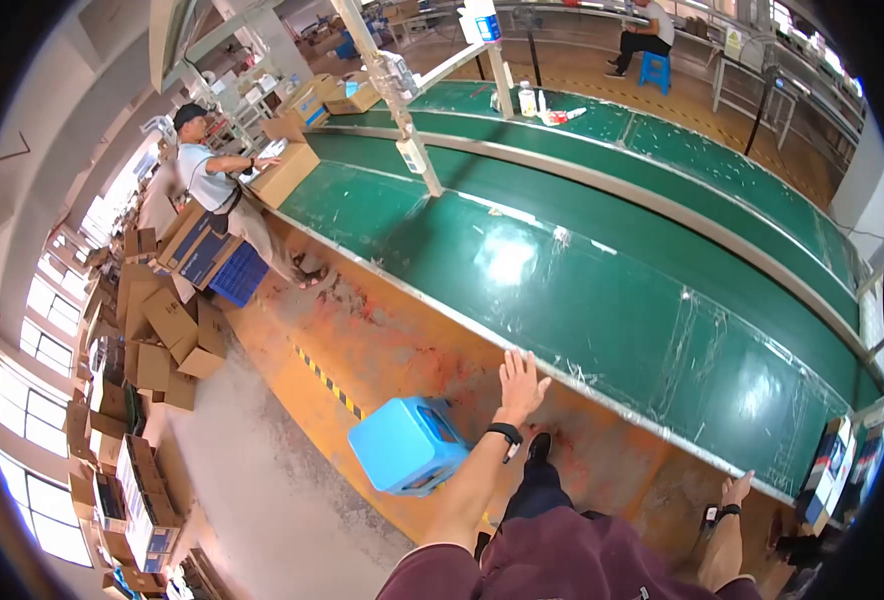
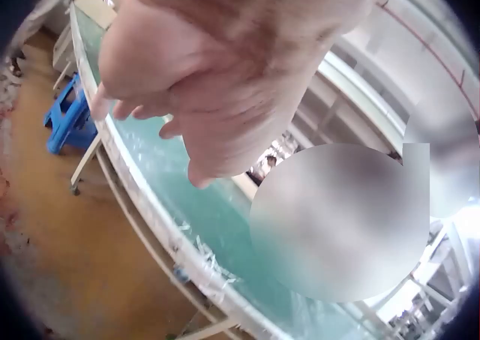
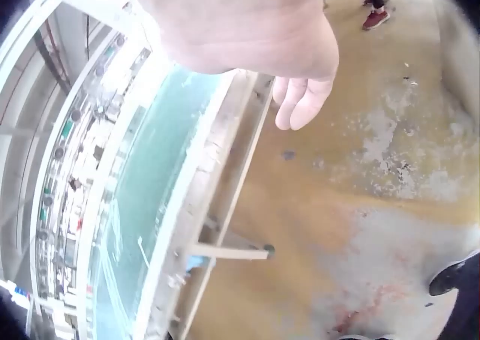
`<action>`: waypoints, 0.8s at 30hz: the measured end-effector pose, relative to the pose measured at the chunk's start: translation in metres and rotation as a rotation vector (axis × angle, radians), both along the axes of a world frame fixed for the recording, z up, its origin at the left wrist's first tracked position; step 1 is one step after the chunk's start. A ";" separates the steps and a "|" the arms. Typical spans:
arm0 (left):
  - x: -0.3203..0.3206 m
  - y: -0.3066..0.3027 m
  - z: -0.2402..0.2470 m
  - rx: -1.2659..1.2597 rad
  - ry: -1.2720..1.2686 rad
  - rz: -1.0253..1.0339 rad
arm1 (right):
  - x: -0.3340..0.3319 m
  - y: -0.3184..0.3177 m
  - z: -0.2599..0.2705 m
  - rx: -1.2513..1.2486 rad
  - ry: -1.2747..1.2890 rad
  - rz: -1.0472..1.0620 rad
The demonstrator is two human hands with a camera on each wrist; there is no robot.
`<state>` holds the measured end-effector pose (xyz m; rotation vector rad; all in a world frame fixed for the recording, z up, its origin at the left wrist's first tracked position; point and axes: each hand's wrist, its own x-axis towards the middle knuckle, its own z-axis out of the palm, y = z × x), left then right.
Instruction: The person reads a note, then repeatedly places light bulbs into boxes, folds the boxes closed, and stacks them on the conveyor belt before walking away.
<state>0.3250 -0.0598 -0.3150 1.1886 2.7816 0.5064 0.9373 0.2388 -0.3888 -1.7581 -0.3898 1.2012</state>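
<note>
My left hand [image 1: 522, 388] is held with its fingers spread beside the near edge of a long green table [image 1: 602, 310]; nothing is in it. Its palm side [image 2: 217, 85] fills the upper part of the left wrist view, the fingers above the table's pale rim [image 2: 150, 182]. Farther right, my right hand [image 1: 736, 490] is at the same edge near the table's right end. In the right wrist view this hand [image 3: 255, 25] appears beside the rim [image 3: 202, 182], two or three fingers hanging loosely and holding nothing. Whether either hand touches the rim, I cannot tell.
A blue stool [image 1: 402, 445] stands on the floor left of my legs. At the table's far left, a person [image 1: 207, 170] in a light shirt reaches to a cardboard box [image 1: 287, 175]. More cartons [image 1: 167, 320] are piled behind them. Packages [image 1: 827, 475] stand at the right end.
</note>
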 end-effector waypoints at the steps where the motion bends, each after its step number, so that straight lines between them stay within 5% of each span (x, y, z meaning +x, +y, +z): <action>1: -0.013 0.014 -0.012 -0.010 0.023 -0.034 | -0.018 0.003 0.010 -0.010 -0.039 -0.057; 7: -0.054 0.065 -0.050 -0.186 -0.131 -0.050 | 0.005 0.023 -0.056 -0.063 -0.163 0.037; 9: -0.053 0.066 -0.040 -0.223 -0.168 -0.030 | -0.036 0.022 -0.033 -0.147 -0.251 -0.080; 10: -0.055 0.067 -0.040 -0.242 -0.204 -0.043 | -0.025 0.032 -0.069 -0.149 -0.408 -0.090; 14: -0.055 0.072 -0.034 -0.354 -0.217 -0.015 | -0.114 0.021 -0.021 -0.399 -0.790 -0.342; 24: -0.063 0.076 -0.038 -0.401 -0.275 -0.014 | -0.138 0.011 0.007 -0.394 -0.731 -0.329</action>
